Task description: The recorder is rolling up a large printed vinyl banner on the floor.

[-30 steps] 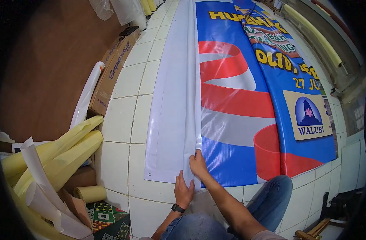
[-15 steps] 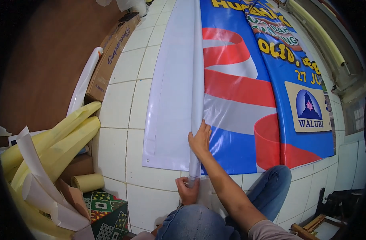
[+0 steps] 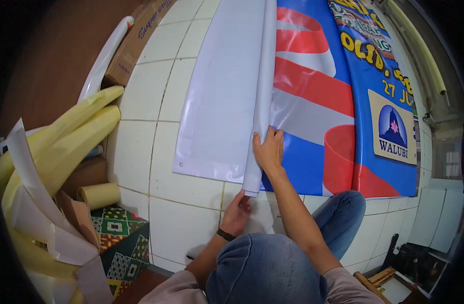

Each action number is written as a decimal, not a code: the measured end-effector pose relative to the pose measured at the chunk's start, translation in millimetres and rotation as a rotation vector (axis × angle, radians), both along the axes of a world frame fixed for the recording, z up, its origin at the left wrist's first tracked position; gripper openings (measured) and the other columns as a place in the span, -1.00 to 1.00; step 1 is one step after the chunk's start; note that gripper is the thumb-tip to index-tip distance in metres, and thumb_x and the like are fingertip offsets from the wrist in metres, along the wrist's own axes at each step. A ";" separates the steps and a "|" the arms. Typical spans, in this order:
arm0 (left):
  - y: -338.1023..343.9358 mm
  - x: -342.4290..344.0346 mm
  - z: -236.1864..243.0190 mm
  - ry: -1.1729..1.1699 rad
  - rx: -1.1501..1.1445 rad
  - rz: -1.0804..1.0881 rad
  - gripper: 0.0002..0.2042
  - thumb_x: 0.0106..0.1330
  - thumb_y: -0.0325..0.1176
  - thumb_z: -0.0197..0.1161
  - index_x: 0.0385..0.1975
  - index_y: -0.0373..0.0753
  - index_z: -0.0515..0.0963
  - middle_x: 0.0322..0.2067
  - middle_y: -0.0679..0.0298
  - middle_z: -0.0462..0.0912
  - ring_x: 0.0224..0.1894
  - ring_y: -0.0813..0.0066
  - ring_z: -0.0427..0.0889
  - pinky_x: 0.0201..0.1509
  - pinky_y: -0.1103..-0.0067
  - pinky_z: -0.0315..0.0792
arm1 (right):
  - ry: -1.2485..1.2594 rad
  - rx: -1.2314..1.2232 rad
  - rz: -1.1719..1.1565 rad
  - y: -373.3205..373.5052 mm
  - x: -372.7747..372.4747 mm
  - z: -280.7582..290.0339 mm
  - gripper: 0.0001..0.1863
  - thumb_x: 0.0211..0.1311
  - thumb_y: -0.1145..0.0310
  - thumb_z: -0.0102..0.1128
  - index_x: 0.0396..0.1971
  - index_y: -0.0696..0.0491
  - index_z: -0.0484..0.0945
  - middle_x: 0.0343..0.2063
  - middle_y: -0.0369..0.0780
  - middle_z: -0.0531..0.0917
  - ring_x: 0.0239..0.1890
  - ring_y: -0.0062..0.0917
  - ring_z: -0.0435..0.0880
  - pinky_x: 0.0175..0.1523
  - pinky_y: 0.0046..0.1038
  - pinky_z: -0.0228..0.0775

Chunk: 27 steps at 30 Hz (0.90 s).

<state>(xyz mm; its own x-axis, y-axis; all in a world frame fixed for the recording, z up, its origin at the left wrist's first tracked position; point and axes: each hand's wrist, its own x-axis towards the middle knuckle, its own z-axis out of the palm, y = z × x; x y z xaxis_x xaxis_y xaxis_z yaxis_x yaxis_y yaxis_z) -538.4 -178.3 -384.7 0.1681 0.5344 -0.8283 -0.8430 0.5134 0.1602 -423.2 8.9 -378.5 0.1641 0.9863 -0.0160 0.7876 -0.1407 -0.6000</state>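
A narrow white roll of vinyl runs lengthwise along the banner, between its bare white underside on the left and the blue face with red and grey ribbon print on the right; its near end juts just past the banner's lower edge, which leaves that end easy to reach. The right hand clasps the roll a little above this end, thumb on the left side and fingers on the right, seemingly to keep the layers tight and in line; the left hand is at the end itself, fingers curled close to the lip, perhaps to steady it, though whether they pinch it I cannot tell. A metal eyelet shows at the white corner; beneath lies the tiled floor, which seems to give the long sheet flat support; yellow paper rolls and a cardboard box stand off to the left.
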 end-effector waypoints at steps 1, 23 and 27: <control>-4.1 2.1 -3.1 -0.004 -0.013 0.006 -0.83 0.45 -0.20 0.28 -0.21 -0.15 0.59 -0.32 0.39 0.66 -0.34 0.60 0.54 -0.22 0.60 0.44 | -0.004 -0.013 0.006 -5.1 1.8 -3.7 -0.35 0.30 0.15 0.22 0.23 0.29 0.32 0.00 0.13 0.44 0.08 -0.01 0.44 0.14 -0.06 0.34; 21.2 22.3 9.7 1.619 0.908 -0.869 -0.40 0.14 -0.43 0.36 0.26 -0.22 0.45 0.12 -0.01 0.43 0.14 0.05 0.48 0.13 0.27 0.43 | 0.372 -0.187 -0.013 -22.1 51.5 3.7 -0.14 0.16 0.32 0.34 0.39 0.32 0.13 0.10 0.19 0.40 0.09 0.08 0.51 0.22 -0.15 0.41; 15.8 28.5 -16.7 1.796 1.170 -0.904 -0.31 0.10 -0.53 0.34 0.35 -0.13 0.41 0.22 -0.07 0.40 0.18 0.00 0.45 0.23 0.26 0.37 | -0.163 -0.107 -0.036 -24.7 34.1 26.4 0.00 0.10 0.21 0.42 0.40 0.37 0.06 0.12 0.17 0.39 0.18 0.01 0.42 0.24 -0.15 0.37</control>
<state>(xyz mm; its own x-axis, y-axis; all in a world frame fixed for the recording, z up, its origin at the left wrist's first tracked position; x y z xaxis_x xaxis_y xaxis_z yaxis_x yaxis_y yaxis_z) -509.9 -162.5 -401.4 0.2649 0.9551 0.1331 0.7372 -0.2895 0.6105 -389.0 -15.8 -352.1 0.2087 0.9737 -0.0911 0.8662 -0.2273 -0.4450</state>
